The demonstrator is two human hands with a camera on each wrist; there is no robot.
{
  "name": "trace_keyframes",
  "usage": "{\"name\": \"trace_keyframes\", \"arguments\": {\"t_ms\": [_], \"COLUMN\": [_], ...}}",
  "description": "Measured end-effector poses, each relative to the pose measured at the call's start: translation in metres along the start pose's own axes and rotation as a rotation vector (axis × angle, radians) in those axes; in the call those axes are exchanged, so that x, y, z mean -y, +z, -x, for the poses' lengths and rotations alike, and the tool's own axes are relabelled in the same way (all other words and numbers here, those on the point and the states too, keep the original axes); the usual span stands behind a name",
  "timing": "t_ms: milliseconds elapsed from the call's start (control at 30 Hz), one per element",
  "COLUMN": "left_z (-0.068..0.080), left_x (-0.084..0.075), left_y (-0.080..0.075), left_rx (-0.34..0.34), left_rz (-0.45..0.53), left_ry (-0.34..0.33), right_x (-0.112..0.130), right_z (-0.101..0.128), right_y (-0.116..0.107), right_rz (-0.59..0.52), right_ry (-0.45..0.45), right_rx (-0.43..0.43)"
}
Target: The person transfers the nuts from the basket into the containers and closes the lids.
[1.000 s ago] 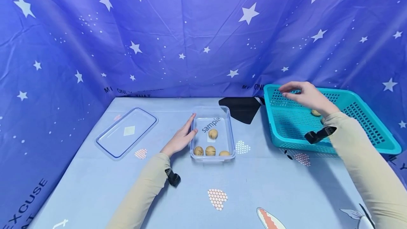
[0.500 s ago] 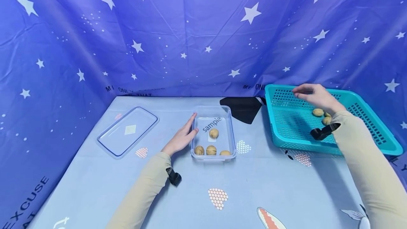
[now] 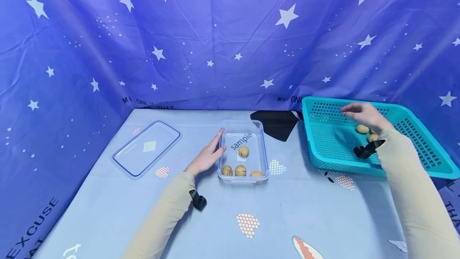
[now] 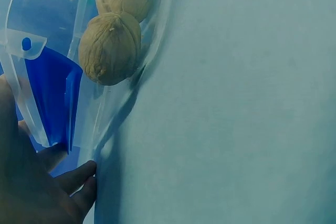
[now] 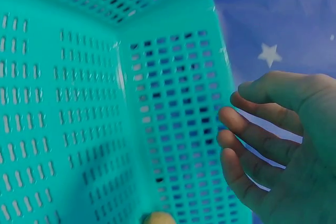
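My left hand (image 3: 205, 158) touches the left side of a clear plastic food container (image 3: 266, 153), its fingers straight along the wall. Inside sit several walnuts (image 3: 240, 170), most of them along the near wall. Two of these, one a walnut (image 4: 110, 51) close to the camera, show through the plastic in the left wrist view. Over a teal perforated basket (image 3: 312, 147) hovers my right hand (image 3: 367, 115). Its fingers are loosely bent, and the right wrist view shows nothing between thumb and fingertips. Near that hand lie a few walnuts (image 3: 362, 129) in the basket, partly hidden by the wrist.
A clear lid (image 3: 134, 160) with a blue seal lies left of the container, a pale square label (image 3: 149, 146) on it. Blue star-patterned sheeting (image 3: 215, 31) closes in the back and sides. The light blue tablecloth (image 3: 215, 219) carries printed hearts.
My right hand has moved right and slightly lower over the basket, showing more of the walnuts there. My left hand stays at the container. The head view has shifted slightly.
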State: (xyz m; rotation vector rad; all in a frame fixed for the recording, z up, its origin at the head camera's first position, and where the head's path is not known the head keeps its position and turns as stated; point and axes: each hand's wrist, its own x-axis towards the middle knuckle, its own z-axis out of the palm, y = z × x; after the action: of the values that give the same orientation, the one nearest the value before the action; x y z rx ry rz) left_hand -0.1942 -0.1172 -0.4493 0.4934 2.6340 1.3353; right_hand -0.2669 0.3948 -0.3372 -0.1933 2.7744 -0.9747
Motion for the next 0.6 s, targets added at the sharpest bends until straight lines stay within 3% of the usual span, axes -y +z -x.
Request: {"name": "trace_keyframes", "arguments": {"t_ms": [400,600], "left_z": [0.0,0.001], "left_x": [-0.003,-0.003], "left_y": [0.004,0.005], "left_rx": [-0.003,-0.011], "left_rz": [0.0,0.003], "left_ry": [-0.003,0.017], "right_x": [-0.04,-0.076], "right_z": [0.012,0.01], "right_y": [-0.003,-0.012], "right_rz": [-0.004,-0.035], "right_ry": [0.064,0.099], "right_rx": [0.022,0.022]}}
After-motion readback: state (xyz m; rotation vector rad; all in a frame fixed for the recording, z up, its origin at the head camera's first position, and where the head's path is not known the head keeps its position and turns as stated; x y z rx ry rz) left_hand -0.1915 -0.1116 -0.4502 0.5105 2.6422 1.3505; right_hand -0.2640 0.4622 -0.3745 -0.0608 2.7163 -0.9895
